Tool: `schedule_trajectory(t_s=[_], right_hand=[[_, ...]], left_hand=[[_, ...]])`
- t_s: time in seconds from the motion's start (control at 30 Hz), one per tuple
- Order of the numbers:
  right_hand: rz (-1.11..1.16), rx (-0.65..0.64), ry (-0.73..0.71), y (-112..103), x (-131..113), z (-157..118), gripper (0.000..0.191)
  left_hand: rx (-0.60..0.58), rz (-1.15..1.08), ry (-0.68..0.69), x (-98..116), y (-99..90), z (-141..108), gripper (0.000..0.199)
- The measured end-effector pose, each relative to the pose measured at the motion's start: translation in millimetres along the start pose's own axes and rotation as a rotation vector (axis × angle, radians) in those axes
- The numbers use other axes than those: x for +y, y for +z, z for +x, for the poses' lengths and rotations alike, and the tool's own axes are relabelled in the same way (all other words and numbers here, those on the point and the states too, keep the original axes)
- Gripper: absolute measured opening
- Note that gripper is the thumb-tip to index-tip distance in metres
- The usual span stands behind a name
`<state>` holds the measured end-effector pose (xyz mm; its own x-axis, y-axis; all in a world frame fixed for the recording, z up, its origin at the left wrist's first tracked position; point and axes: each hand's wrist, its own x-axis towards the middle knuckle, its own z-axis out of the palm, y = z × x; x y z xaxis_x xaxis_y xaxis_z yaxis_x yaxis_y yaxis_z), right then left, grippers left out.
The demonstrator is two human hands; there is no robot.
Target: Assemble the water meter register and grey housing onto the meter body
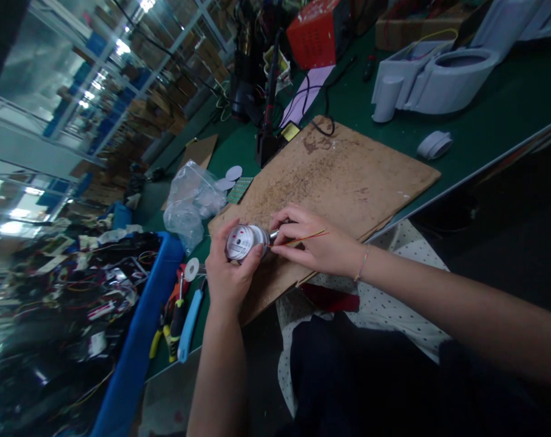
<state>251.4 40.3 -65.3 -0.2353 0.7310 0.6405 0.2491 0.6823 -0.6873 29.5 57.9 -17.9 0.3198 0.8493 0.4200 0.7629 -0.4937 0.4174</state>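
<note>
A round white part [241, 243] with a printed face and small red marks is held in my left hand [230, 273], its fingers and thumb wrapped round the rim. At its right side, my right hand [314, 240] is closed in a pinch on thin red and yellow wires [306, 237], whose free ends stick out over the back of the hand. A short metallic piece shows between the right fingers and the white part; what it is cannot be made out. Both hands are above the brown board [348, 176].
Left of the board lie a clear plastic bag [191, 203], a light blue tool [191, 325], pliers [159, 337] and a blue bin [134, 346] of wired parts. Behind stand a soldering iron holder [265, 145] and a red box [318, 36]. Grey housings [457, 85] sit at the right.
</note>
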Motion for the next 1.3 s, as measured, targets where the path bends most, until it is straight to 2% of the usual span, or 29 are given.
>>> schedule_trajectory(t_s=[0.23,0.33,0.4,0.5,0.57,0.67,0.77,0.87,0.93,1.0,1.03,1.13,1.2,1.3], right_hand=[[-0.044,0.002,-0.013,-0.7,-0.5,-1.8,0.01],[-0.006,0.002,0.004,-0.8,0.4,-2.5,0.01],[0.05,0.039,0.036,-1.1,0.4,-1.9,0.011],[0.134,0.157,0.057,-1.9,-2.1,1.8,0.012],[0.153,0.25,0.049,-2.6,-7.4,6.5,0.012],[0.193,0.298,0.08,-1.8,-23.5,14.9,0.03],[0.242,0.156,0.153,2.2,-44.9,21.4,0.053],[0.205,0.032,0.193,7.0,-61.4,23.1,0.045],[0.211,-0.007,0.192,9.3,-67.2,20.8,0.039],[0.248,-0.032,0.23,11.1,-70.2,16.0,0.037],[0.274,-0.044,0.268,12.1,-71.5,13.0,0.036],[0.327,-0.058,0.373,15.6,-77.5,3.9,0.034],[0.297,-0.043,0.366,18.4,-83.4,-0.5,0.033],[0.181,-0.014,0.298,21.7,-92.0,-3.8,0.035]], left_hand=[[0.019,0.013,-0.017,5.4,0.3,-2.6,0.06],[-0.038,-0.119,-0.053,-0.3,-1.8,-3.9,0.076],[-0.03,-0.205,-0.08,-3.6,-3.7,-3.9,0.083],[0.136,-0.233,-0.063,-0.3,-7.7,-1.1,0.072],[0.272,-0.273,-0.074,9.7,-10.8,1.6,0.063],[0.377,-0.495,-0.253,33.4,-14.0,2.9,0.048],[0.26,-0.825,-0.549,58.8,-13.1,-3.5,0.054],[0.143,-1.065,-0.714,76.4,-10.3,-17.9,0.056],[0.133,-1.11,-0.747,81.6,-11.2,-29.8,0.065],[0.17,-0.98,-0.681,82.5,-16.0,-42.0,0.075],[0.196,-0.831,-0.615,82.1,-19.6,-47.7,0.074],[0.274,-0.244,-0.398,81.3,-30.1,-62.4,0.057],[0.318,0.039,-0.292,82.8,-34.3,-69.2,0.046],[0.399,0.187,-0.296,86.3,-37.8,-75.5,0.036]])
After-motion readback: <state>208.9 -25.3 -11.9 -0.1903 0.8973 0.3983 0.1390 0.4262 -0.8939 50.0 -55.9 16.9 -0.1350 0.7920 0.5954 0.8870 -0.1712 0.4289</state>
